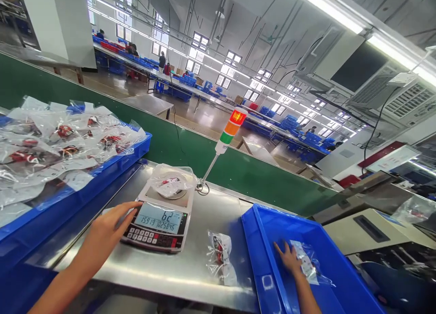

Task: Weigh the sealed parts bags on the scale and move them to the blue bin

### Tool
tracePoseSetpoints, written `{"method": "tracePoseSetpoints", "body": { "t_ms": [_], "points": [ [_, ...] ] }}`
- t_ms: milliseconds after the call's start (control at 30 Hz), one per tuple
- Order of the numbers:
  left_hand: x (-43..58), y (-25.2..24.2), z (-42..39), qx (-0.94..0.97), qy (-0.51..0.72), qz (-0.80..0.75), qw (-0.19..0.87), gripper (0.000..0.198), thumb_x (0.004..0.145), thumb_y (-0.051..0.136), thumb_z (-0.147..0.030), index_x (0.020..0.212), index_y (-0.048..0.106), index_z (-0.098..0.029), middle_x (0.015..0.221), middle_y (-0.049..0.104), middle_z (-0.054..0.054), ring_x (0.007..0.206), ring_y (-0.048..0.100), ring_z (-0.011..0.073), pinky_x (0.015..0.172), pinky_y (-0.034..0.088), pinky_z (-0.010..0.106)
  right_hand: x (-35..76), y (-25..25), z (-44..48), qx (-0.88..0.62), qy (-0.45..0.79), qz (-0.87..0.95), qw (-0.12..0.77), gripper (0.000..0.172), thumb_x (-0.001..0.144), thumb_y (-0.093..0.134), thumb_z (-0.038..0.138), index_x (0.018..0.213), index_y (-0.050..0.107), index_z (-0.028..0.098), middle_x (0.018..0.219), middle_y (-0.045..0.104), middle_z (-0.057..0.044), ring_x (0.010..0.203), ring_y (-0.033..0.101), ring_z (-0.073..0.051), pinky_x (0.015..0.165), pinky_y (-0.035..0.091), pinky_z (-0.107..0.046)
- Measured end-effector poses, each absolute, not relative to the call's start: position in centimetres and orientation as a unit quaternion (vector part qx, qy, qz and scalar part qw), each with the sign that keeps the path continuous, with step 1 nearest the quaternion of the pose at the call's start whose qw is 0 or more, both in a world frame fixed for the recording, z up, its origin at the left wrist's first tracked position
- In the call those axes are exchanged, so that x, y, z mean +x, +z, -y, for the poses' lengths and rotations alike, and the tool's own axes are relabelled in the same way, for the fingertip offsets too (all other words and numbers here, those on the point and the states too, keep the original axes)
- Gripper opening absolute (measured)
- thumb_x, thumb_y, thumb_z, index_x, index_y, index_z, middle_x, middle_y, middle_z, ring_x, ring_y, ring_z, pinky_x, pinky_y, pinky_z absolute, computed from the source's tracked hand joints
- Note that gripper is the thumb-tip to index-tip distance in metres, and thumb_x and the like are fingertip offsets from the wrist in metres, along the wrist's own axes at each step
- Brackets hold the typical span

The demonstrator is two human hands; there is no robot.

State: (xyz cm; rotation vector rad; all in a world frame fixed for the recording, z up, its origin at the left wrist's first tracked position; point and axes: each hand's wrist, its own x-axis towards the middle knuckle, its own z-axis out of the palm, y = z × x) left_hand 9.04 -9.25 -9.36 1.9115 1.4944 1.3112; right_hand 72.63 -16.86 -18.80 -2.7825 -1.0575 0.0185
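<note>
My left hand (111, 223) is open, its fingers stretched to the left edge of a digital scale (160, 223). The scale's display shows 62 on top. A clear bag with small red and dark parts (170, 183) lies on its round pan. My right hand (290, 258) is inside a blue bin (269, 284) with its fingers spread. Beside its fingers in the bin lies another clear bag with a white label (308, 264); whether they touch it I cannot tell. Between scale and bin, a third clear bag (220, 257) with red and dark parts rests on the metal table (194, 273).
A blue bin heaped with bagged parts (71, 146) stands at the left. Behind the scale rises a signal lamp (232, 129) with its red section lit. A green partition (204, 153) runs along the back. At the right is a beige machine (371, 232).
</note>
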Motion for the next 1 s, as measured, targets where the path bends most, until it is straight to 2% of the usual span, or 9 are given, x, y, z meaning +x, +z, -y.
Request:
{"method": "tracePoseSetpoints", "body": {
  "t_ms": [200, 300, 533, 633, 733, 800, 867, 933, 1000],
  "points": [
    [9.0, -8.6, 9.4, 0.682, 0.448, -0.548, 0.181, 0.043, 0.094, 0.047, -0.061, 0.103, 0.074, -0.029, 0.105, 0.077, 0.0, 0.094, 0.074, 0.0252, 0.073, 0.06, 0.029, 73.0, -19.8, 16.4, -0.91, 0.021, 0.41, 0.062, 0.048, 0.099, 0.029, 0.031, 0.131, 0.06, 0.012, 0.136, 0.058, -0.024, 0.129, 0.055, -0.042, 0.101, 0.047, -0.059],
    [9.8, -8.4, 9.3, 0.693, 0.448, -0.536, 0.179, 0.041, 0.094, 0.047, -0.062, 0.104, 0.074, -0.031, 0.107, 0.077, -0.001, 0.097, 0.074, 0.0266, 0.078, 0.06, 0.031, 73.1, -18.8, 16.6, -0.894, 0.02, 0.443, 0.069, 0.043, 0.096, 0.032, 0.021, 0.125, 0.063, 0.016, 0.131, 0.064, -0.017, 0.124, 0.06, -0.033, 0.104, 0.047, -0.045],
    [10.2, -8.1, 9.0, 0.706, 0.454, -0.519, 0.159, 0.04, 0.096, 0.047, -0.062, 0.106, 0.072, -0.032, 0.107, 0.076, 0.001, 0.095, 0.074, 0.0276, 0.079, 0.06, 0.033, 72.1, -17.9, 17.7, -0.94, 0.021, 0.337, 0.057, 0.065, 0.099, 0.04, 0.056, 0.153, 0.043, 0.02, 0.154, 0.045, -0.02, 0.134, 0.047, -0.049, 0.099, 0.045, -0.067],
    [10.9, -7.1, 8.2, 0.735, 0.451, -0.489, 0.134, 0.04, 0.098, 0.046, -0.058, 0.112, 0.07, -0.03, 0.113, 0.074, 0.003, 0.104, 0.071, 0.0278, 0.096, 0.057, 0.037, 71.7, -17.4, 18.6, -0.929, 0.056, 0.363, 0.051, 0.055, 0.1, 0.039, 0.044, 0.144, 0.053, 0.013, 0.132, 0.064, -0.022, 0.122, 0.06, -0.042, 0.1, 0.048, -0.054],
    [12.3, -6.6, 6.2, 0.778, 0.431, -0.446, 0.098, 0.039, 0.101, 0.043, -0.047, 0.124, 0.066, -0.026, 0.128, 0.068, 0.007, 0.123, 0.061, 0.0283, 0.111, 0.049, 0.044, 71.5, -15.6, 19.4, -0.94, 0.041, 0.335, 0.056, 0.054, 0.1, 0.036, 0.043, 0.141, 0.054, 0.013, 0.113, 0.07, -0.024, 0.108, 0.068, -0.042, 0.091, 0.052, -0.052],
    [13.4, -6.7, 4.2, 0.81, 0.405, -0.416, 0.087, 0.041, 0.098, 0.044, -0.039, 0.13, 0.063, -0.023, 0.138, 0.063, 0.009, 0.134, 0.052, 0.0289, 0.115, 0.045, 0.049, 70.4, -13.4, 19.5, -0.952, -0.003, 0.283, 0.114, 0.06, 0.1, 0.033, 0.048, 0.144, 0.047, 0.009, 0.11, 0.07, -0.026, 0.102, 0.069, -0.043, 0.086, 0.053, -0.052],
    [14.5, -6.9, 2.1, 0.832, 0.386, -0.386, 0.098, 0.039, 0.094, 0.044, -0.035, 0.121, 0.069, -0.022, 0.139, 0.063, 0.009, 0.136, 0.05, 0.0297, 0.115, 0.044, 0.053, 67.9, -10.4, 18.8, -0.933, -0.051, 0.264, 0.24, 0.064, 0.096, 0.038, 0.053, 0.141, 0.046, 0.008, 0.11, 0.07, -0.025, 0.101, 0.069, -0.042, 0.086, 0.054, -0.049],
    [15.5, -6.5, 0.5, 0.82, 0.403, -0.386, 0.13, 0.035, 0.092, 0.044, -0.037, 0.103, 0.073, -0.022, 0.127, 0.07, 0.01, 0.128, 0.057, 0.0309, 0.112, 0.046, 0.053, 63.7, -7.0, 17.1, -0.858, -0.063, 0.339, 0.38, 0.061, 0.089, 0.049, 0.057, 0.132, 0.055, 0.013, 0.114, 0.071, -0.021, 0.104, 0.068, -0.039, 0.089, 0.053, -0.045],
    [16.1, -5.5, -0.3, 0.745, 0.457, -0.457, 0.166, 0.038, 0.089, 0.045, -0.045, 0.091, 0.074, -0.02, 0.107, 0.075, 0.012, 0.109, 0.067, 0.0332, 0.104, 0.051, 0.052, 58.1, -3.9, 14.3, -0.747, -0.024, 0.489, 0.45, 0.053, 0.088, 0.053, 0.057, 0.122, 0.063, 0.018, 0.118, 0.071, -0.016, 0.11, 0.066, -0.035, 0.094, 0.052, -0.043]
  ]
}}
